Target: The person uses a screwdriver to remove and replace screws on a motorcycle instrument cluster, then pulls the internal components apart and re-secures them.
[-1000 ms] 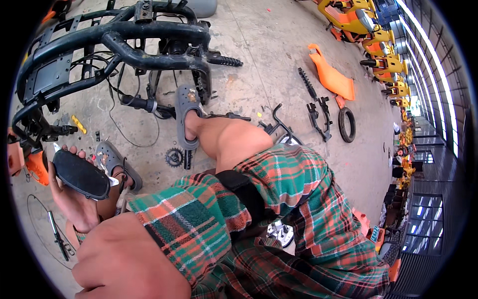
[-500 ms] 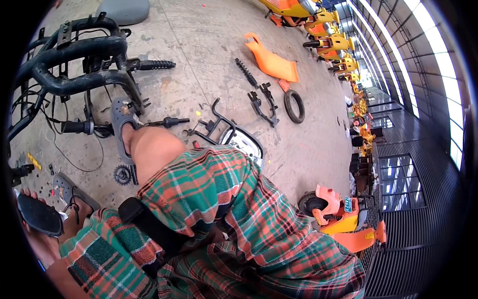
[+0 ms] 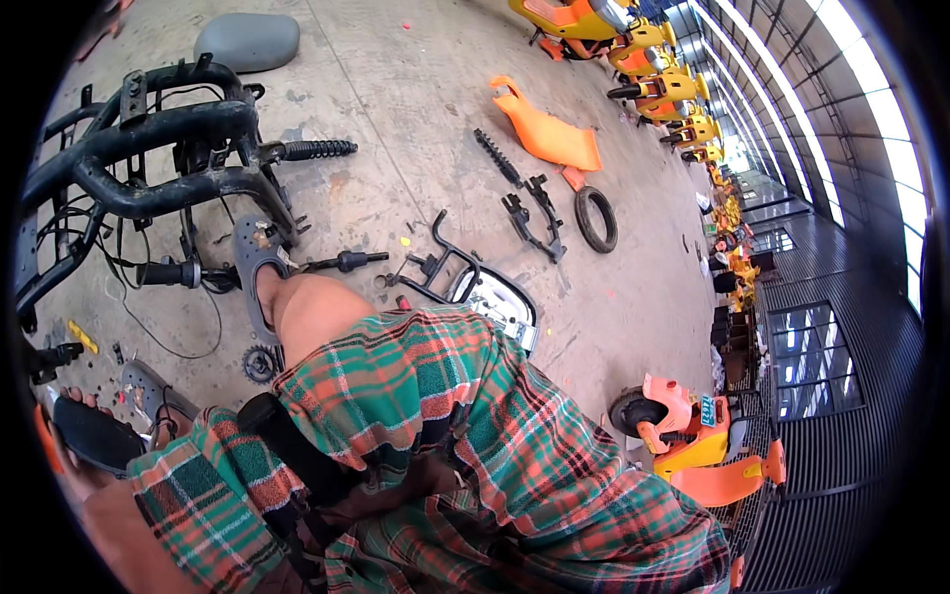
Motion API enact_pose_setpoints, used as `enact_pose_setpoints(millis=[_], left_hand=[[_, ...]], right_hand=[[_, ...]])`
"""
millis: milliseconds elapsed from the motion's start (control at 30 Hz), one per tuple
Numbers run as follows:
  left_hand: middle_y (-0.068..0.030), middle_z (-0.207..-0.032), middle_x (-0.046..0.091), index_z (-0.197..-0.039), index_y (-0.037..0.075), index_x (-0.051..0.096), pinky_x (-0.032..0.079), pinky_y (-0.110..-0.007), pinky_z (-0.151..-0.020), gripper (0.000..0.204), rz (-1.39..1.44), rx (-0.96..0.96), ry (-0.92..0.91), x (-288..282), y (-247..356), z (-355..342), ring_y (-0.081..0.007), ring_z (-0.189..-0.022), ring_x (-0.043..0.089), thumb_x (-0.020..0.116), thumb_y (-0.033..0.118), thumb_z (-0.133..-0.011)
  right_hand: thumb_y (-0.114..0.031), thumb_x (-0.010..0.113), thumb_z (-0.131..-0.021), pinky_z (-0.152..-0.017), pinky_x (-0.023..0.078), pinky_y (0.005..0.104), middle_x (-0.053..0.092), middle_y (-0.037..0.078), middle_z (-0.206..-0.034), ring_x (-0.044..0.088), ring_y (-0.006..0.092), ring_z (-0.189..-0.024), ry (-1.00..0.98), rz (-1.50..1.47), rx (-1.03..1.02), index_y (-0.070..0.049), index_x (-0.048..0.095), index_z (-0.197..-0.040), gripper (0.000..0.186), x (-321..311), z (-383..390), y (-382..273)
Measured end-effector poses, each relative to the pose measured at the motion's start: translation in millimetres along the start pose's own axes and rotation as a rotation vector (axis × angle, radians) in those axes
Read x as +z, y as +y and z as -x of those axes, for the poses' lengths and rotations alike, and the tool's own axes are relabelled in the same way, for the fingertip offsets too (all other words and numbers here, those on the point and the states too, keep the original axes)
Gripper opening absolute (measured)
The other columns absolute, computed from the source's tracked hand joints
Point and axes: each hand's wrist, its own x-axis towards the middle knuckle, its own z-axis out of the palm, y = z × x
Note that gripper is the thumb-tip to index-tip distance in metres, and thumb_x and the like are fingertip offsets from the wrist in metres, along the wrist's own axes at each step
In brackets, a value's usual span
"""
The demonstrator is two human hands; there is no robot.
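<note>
At the lower left, my left hand (image 3: pixel 85 477) is closed around a black oval piece (image 3: pixel 97 434) with a smooth, flat face. Its fingertips show over the upper edge, and the piece hides most of the palm. An orange part (image 3: pixel 47 438) shows beside this hand at the rim of the view; whether they touch, I cannot tell. Close by is my grey clog (image 3: pixel 148 388). My right hand is out of sight.
A black vehicle frame (image 3: pixel 163 134) with cables lies at the left. Around my other grey clog (image 3: pixel 259 272) are a sprocket (image 3: pixel 259 364), a shock absorber (image 3: pixel 493 153), a tyre (image 3: pixel 596 220) and an orange panel (image 3: pixel 544 129). Yellow scooters (image 3: pixel 665 91) line the far right.
The view has shifted, so the floor parts appear lower and farther right. An orange part now shows at the left rim. The black oval piece stays in my left hand.
</note>
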Motion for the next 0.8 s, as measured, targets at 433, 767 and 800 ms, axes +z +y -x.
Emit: enact_pose_setpoints(millis=[433,767,800], left_hand=[[-0.0115,-0.102,0.065,-0.118,0.006,0.054,0.055,-0.038,-0.078,0.044,0.319,-0.134,-0.152,-17.6,-2.5,6.2,-0.0249,-0.093,0.065,0.045,0.045,-0.100],[-0.0124,-0.103,0.064,-0.117,0.006,0.052,0.055,-0.038,-0.079,0.043,0.340,-0.128,-0.184,-24.0,-1.3,8.2,-0.0249,-0.094,0.064,0.042,0.044,-0.101],[-0.0123,-0.103,0.064,-0.117,0.006,0.052,0.055,-0.037,-0.079,0.044,0.343,-0.130,-0.184,-25.6,-1.8,7.6,-0.0249,-0.094,0.064,0.042,0.045,-0.101]], right_hand=[[-0.008,0.071,-0.083,-0.052,0.047,0.0305,0.058,0.007,-0.074,0.060,0.0204,-0.060,-0.255,0.117,0.370,-0.005,0.069,-0.092,0.010,-9.4,10.2,106.0],[-0.008,0.070,-0.085,-0.053,0.045,0.0310,0.056,0.007,-0.072,0.058,0.0198,-0.060,-0.297,0.127,0.425,-0.005,0.069,-0.092,0.008,-3.4,10.2,104.1],[-0.008,0.070,-0.085,-0.053,0.045,0.0309,0.057,0.007,-0.072,0.058,0.0197,-0.060,-0.298,0.120,0.434,-0.004,0.069,-0.092,0.008,-1.3,10.6,103.9]])
